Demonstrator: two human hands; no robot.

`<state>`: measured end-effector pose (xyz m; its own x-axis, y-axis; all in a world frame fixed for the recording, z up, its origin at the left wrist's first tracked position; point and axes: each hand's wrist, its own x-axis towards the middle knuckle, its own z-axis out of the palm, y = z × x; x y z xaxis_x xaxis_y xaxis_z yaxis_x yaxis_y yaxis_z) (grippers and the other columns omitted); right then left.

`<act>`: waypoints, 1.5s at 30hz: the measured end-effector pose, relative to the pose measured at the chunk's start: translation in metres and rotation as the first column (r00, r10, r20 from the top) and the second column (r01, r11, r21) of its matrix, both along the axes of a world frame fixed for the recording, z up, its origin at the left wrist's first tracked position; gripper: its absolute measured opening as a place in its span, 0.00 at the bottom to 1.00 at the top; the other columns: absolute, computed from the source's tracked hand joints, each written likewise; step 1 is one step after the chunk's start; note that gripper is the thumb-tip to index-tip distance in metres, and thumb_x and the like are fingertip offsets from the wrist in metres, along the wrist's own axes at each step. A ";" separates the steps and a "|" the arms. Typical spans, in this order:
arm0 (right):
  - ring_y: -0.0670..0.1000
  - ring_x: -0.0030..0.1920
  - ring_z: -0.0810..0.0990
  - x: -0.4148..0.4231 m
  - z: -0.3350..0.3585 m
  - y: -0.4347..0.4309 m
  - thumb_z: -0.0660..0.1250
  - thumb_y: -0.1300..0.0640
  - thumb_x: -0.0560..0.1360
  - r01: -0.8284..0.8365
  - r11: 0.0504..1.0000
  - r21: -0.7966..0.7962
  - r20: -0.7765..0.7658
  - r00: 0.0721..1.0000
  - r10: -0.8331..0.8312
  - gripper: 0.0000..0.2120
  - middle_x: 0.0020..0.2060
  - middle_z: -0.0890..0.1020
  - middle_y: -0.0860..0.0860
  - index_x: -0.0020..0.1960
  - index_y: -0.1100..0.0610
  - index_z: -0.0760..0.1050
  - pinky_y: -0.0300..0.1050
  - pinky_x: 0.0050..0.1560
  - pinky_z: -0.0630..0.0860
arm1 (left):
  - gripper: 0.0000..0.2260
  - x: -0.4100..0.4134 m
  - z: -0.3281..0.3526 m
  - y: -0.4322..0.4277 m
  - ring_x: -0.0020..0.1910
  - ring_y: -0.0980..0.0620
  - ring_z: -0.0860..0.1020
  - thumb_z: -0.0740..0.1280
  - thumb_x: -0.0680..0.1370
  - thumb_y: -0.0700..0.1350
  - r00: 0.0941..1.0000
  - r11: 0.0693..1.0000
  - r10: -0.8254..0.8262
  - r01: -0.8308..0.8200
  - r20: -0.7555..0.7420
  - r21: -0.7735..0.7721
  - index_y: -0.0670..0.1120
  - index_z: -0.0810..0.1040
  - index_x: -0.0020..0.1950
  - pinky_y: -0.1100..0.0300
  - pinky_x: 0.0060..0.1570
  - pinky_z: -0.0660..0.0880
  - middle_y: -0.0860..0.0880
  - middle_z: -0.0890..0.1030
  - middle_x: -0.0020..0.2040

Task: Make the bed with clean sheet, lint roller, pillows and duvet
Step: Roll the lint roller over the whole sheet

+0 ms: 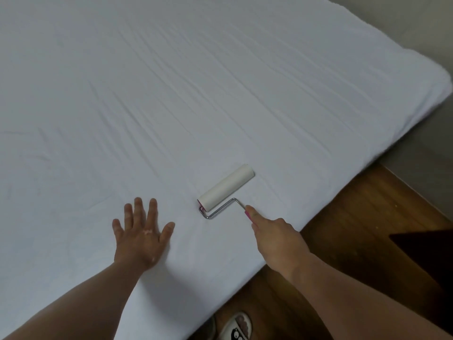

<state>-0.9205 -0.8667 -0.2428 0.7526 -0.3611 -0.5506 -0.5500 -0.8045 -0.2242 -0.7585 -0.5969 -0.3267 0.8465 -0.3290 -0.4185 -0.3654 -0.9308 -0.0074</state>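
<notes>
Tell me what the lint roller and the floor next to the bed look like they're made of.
Lint roller: the roll looks like matte white paper; the bent frame is thin, shiny and silver, likely metal wire; the pink handle, mostly hidden in the right hand, is probably plastic. Floor: brown planks with grain and seams, wood or wood-look laminate.

The white lint roller (226, 187) rested on the creased white sheet (171, 94), just ahead of the right hand (277, 240) gripping its pink handle (248, 215).

Beyond the lint roller (226, 190), open sheet (171, 94) (left hand (141, 238) flat alongside).
</notes>
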 end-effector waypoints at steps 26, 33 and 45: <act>0.42 0.33 0.78 -0.186 0.013 -0.018 0.49 0.45 0.85 0.064 0.997 0.054 -0.159 0.986 -0.055 0.23 0.33 0.76 0.44 0.78 0.36 0.51 0.38 0.37 0.78 | 0.30 0.016 -0.014 0.032 0.78 0.37 0.54 0.49 0.79 0.65 0.980 0.980 -0.114 0.138 0.163 -0.144 0.53 0.60 0.77 0.31 0.69 0.52 0.39 0.58 0.78; 0.40 0.39 0.79 -0.133 0.048 0.015 0.32 0.30 0.71 0.056 0.998 -0.007 -0.102 0.993 -0.056 0.29 0.35 0.78 0.43 0.72 0.24 0.45 0.34 0.44 0.75 | 0.27 0.160 -0.008 0.094 0.74 0.35 0.59 0.49 0.80 0.66 0.980 0.998 0.052 -0.043 0.193 -0.052 0.51 0.59 0.73 0.29 0.62 0.62 0.38 0.59 0.73; 0.56 0.56 0.83 0.352 -0.014 0.165 0.53 0.41 0.82 -0.095 0.991 0.092 0.437 0.898 0.045 0.19 0.56 0.84 0.50 0.71 0.33 0.57 0.52 0.57 0.79 | 0.35 0.290 -0.025 0.216 0.80 0.46 0.40 0.35 0.75 0.72 0.962 0.979 0.194 -0.179 0.193 -0.093 0.60 0.40 0.80 0.37 0.74 0.40 0.49 0.42 0.82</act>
<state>-0.5684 -0.7015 -0.2566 0.9465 -0.2556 -0.1967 -0.3216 -0.7946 -0.5150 -0.4681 -0.3811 -0.3516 0.9597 -0.1806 -0.2153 -0.1831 -0.9831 0.0085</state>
